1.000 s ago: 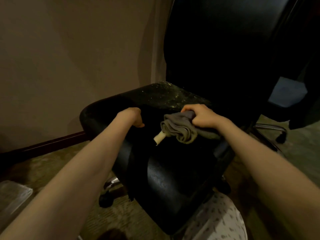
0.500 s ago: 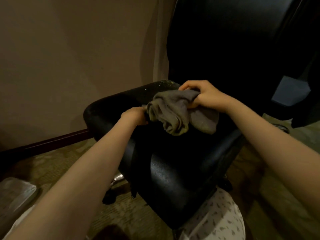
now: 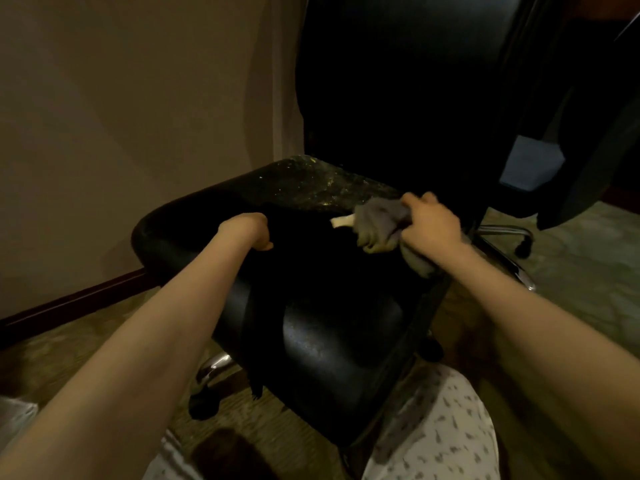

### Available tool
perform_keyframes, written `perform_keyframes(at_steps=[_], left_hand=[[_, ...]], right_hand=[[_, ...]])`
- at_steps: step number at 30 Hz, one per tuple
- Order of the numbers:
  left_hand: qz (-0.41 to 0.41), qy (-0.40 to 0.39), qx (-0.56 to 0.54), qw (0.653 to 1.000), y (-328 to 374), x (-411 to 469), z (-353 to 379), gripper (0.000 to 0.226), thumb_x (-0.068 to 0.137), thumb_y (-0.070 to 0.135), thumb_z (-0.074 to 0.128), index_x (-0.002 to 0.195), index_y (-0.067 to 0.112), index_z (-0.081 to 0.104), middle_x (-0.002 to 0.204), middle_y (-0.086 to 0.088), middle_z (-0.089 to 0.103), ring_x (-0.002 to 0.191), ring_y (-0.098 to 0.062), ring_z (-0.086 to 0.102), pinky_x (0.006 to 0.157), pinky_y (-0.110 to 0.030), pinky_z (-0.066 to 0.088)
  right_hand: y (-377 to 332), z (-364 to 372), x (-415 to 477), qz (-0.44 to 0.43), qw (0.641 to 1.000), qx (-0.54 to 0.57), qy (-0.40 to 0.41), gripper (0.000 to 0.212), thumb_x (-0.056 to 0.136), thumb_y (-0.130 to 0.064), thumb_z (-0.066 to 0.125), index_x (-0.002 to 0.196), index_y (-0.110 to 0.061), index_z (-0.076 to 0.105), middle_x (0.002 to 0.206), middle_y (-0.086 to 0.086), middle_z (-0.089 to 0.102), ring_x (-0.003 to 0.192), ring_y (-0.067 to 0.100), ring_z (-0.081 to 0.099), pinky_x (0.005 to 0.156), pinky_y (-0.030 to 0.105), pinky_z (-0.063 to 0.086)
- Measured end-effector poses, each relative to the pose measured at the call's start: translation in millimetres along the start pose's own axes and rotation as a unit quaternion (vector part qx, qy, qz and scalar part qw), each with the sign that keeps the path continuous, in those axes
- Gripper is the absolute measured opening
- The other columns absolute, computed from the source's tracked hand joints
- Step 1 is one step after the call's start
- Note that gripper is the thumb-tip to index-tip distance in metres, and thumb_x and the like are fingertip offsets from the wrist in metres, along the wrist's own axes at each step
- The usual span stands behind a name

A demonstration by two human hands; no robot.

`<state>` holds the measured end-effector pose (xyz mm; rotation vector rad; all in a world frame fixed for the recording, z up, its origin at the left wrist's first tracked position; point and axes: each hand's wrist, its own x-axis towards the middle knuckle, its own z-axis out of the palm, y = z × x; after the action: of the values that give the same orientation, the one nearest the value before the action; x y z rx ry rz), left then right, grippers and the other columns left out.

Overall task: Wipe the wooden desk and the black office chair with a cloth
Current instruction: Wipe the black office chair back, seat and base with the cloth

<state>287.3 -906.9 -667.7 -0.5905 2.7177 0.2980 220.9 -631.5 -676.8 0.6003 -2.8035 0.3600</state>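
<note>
An office-like room — black swivel chair [image 3: 329, 341], patterned carpet [image 3: 571, 244], plain wall [image 3: 121, 116] with dark baseboard [image 3: 69, 301].

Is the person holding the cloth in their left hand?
No, the right hand grips the cloth; the left hand rests on the chair seat.

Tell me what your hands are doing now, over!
Right hand grips grey cloth on black chair seat. Left hand curled on seat, grip unclear. Pale specks at seat's rear.

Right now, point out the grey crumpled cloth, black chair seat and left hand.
Grey crumpled cloth [image 3: 377, 224]: head view, bunched middle.
Black chair seat [image 3: 320, 187]: head view, speckled rear.
Left hand [image 3: 247, 229]: head view, back.
</note>
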Motion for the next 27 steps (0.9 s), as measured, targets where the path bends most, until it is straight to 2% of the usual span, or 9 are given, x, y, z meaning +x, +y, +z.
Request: perform_keyframes(at_steps=[2,5,8,11,15,18,21,23,27], left_hand=[[0.005,-0.009,0.004,1.000,-0.6,3.6,-0.3,0.033,0.090,0.023,0.058,0.119,0.008,0.054,0.123,-0.013,0.053,0.113,-0.031,0.052,0.102,-0.044,0.041],[0.007,-0.032,0.013,0.999,-1.0,6.2,-4.4,0.034,0.090,0.022,0.058,0.120,0.006,0.053,0.124,-0.013,0.051,0.114,-0.032,0.051,0.103,-0.042,0.041],[0.007,-0.042,0.038,0.998,1.1,8.2,-6.2,0.034,0.090,0.021,0.058,0.120,0.005,0.052,0.127,-0.014,0.050,0.116,-0.033,0.050,0.100,-0.040,0.043],[-0.001,-0.052,0.053,0.997,2.3,10.3,-7.6,0.036,0.090,0.021,0.058,0.121,0.004,0.052,0.127,-0.014,0.051,0.116,-0.032,0.052,0.098,-0.038,0.045],[-0.005,-0.078,0.041,0.996,6.3,9.7,-11.8,0.032,0.091,0.019,0.055,0.122,0.010,0.051,0.127,-0.012,0.050,0.117,-0.031,0.051,0.103,-0.042,0.042],[0.034,-0.050,0.046,0.997,24.6,5.4,-16.3,0.012,0.090,0.018,0.055,0.102,0.015,0.055,0.119,-0.009,0.055,0.112,-0.031,0.054,0.100,-0.044,0.044],[0.073,-0.071,0.044,0.994,48.5,5.9,-24.2,0.042,0.085,0.034,0.065,0.117,0.010,0.055,0.110,-0.004,0.055,0.111,-0.028,0.054,0.100,-0.044,0.044],[0.077,-0.096,0.036,0.992,56.8,6.6,-25.3,0.050,0.084,0.038,0.065,0.120,0.006,0.054,0.105,-0.003,0.056,0.112,-0.029,0.054,0.098,-0.039,0.044],[0.082,-0.101,0.004,0.991,52.9,10.5,-20.1,0.045,0.088,0.034,0.062,0.122,0.006,0.052,0.124,-0.007,0.051,0.098,-0.018,0.048,0.068,-0.020,0.042]], right_hand=[[16.9,-10.5,8.7,0.031,0.997,0.063,0.040,0.046,0.085,-0.010,0.056,0.130,-0.014,0.045,0.118,0.019,0.044,0.102,0.041,0.049,0.073,0.035,0.039],[3.4,-24.5,10.3,0.004,0.985,0.163,0.055,0.045,0.084,-0.007,0.058,0.127,-0.015,0.048,0.116,0.018,0.049,0.100,0.037,0.051,0.072,0.030,0.036],[-21.0,-12.1,-2.0,-0.049,0.977,0.204,-0.035,0.037,0.077,-0.008,0.064,0.112,-0.020,0.059,0.111,0.012,0.062,0.106,0.029,0.056,0.083,0.034,0.045],[-18.5,5.2,-3.9,-0.054,0.973,0.188,-0.124,0.032,0.079,-0.010,0.059,0.104,-0.029,0.057,0.107,0.006,0.060,0.101,0.027,0.055,0.080,0.038,0.048],[22.8,7.0,35.8,0.010,0.998,0.052,-0.045,0.043,0.087,-0.015,0.055,0.129,-0.018,0.044,0.119,0.015,0.046,0.104,0.037,0.050,0.074,0.034,0.041],[48.3,3.6,61.4,0.054,0.994,0.090,-0.026,0.041,0.090,-0.011,0.050,0.130,-0.012,0.042,0.123,0.019,0.043,0.104,0.040,0.049,0.074,0.035,0.040],[63.1,3.9,74.9,0.085,0.996,0.036,0.021,0.048,0.092,-0.016,0.053,0.135,-0.010,0.034,0.131,0.022,0.034,0.107,0.043,0.046,0.075,0.040,0.043],[66.9,9.8,79.6,0.103,0.994,-0.027,-0.005,0.053,0.093,-0.020,0.052,0.139,-0.011,0.027,0.133,0.021,0.031,0.109,0.044,0.045,0.076,0.042,0.044],[57.5,25.4,110.6,0.188,0.979,0.008,-0.081,0.050,0.093,-0.025,0.052,0.137,-0.007,0.035,0.129,0.018,0.038,0.114,0.038,0.048,0.086,0.039,0.046]])
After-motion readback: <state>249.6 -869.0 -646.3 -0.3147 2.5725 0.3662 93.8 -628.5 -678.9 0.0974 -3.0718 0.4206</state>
